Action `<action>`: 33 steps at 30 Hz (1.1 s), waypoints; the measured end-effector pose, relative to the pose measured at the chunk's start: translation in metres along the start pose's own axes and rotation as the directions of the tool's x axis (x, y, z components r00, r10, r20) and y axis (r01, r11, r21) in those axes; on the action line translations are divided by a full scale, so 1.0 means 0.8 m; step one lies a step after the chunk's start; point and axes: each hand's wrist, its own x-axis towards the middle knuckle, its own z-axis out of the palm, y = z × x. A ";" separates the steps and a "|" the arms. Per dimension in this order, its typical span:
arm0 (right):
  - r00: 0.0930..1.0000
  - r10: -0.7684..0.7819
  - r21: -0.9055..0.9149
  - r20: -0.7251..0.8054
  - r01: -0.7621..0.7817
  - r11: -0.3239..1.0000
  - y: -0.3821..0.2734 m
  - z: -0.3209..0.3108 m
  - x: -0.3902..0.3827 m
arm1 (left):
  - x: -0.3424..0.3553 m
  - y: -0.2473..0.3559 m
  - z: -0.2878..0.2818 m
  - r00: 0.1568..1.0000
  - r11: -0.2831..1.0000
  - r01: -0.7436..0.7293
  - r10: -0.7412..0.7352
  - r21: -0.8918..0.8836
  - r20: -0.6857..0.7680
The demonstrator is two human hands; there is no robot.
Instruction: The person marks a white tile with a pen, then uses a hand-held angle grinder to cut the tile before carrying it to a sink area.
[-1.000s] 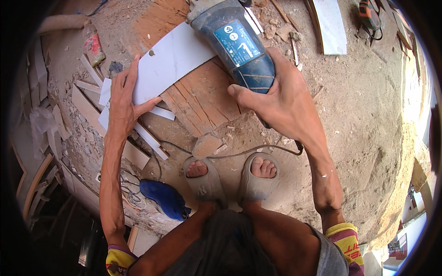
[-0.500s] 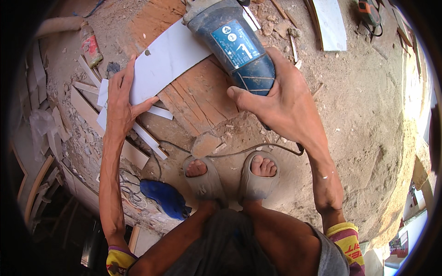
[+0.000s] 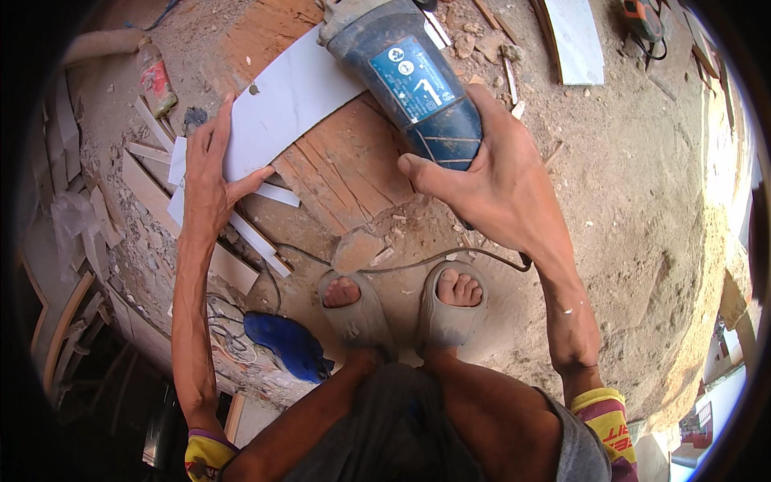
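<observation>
My right hand [image 3: 506, 177] is wrapped round the rear body of a blue angle grinder [image 3: 401, 80]. The grinder's head reaches the top edge of the picture, and its disc cannot be made out. Under the tool lies a white marbled tile strip [image 3: 281, 112], resting on a reddish-brown wooden board [image 3: 349, 173]. At the strip's near left end, my left hand [image 3: 210, 173] grips it, thumb on one edge and fingers along the other. From the grinder a dark cord [image 3: 434, 259] runs past my feet to the left.
Narrow tile offcuts [image 3: 257, 241] lie beside my left forearm. A blue bag-like item [image 3: 285, 345] is left of my sandals [image 3: 357, 313]. Farther off are a plastic bottle [image 3: 155, 80], another tile piece [image 3: 574, 40] and an orange-and-black tape measure [image 3: 642, 22]. Rubble litters the dirt floor.
Both hands keep their grip. The tile strip and my left hand appear shifted very slightly left and nearer; the grinder has hardly moved.
</observation>
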 end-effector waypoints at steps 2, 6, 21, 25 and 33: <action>1.000 0.004 0.012 0.003 -0.004 1.000 0.000 0.001 0.000 | -0.001 -0.001 0.001 1.000 1.000 -0.006 0.006 0.006 -0.004; 1.000 0.001 -0.007 0.000 -0.001 1.000 0.001 0.000 -0.001 | 0.001 0.001 -0.001 1.000 1.000 -0.001 0.001 -0.001 0.004; 1.000 0.015 -0.031 -0.002 -0.015 0.999 0.007 0.000 -0.004 | 0.000 -0.002 0.001 1.000 1.000 -0.010 0.010 0.006 -0.001; 0.999 0.037 -0.034 0.004 -0.037 0.999 0.005 -0.002 -0.006 | 0.001 -0.001 0.001 1.000 1.000 -0.008 0.008 0.003 0.003; 0.999 0.040 -0.028 0.003 -0.039 0.999 0.008 -0.002 -0.010 | 0.002 0.002 -0.001 1.000 1.000 -0.011 0.011 0.012 -0.002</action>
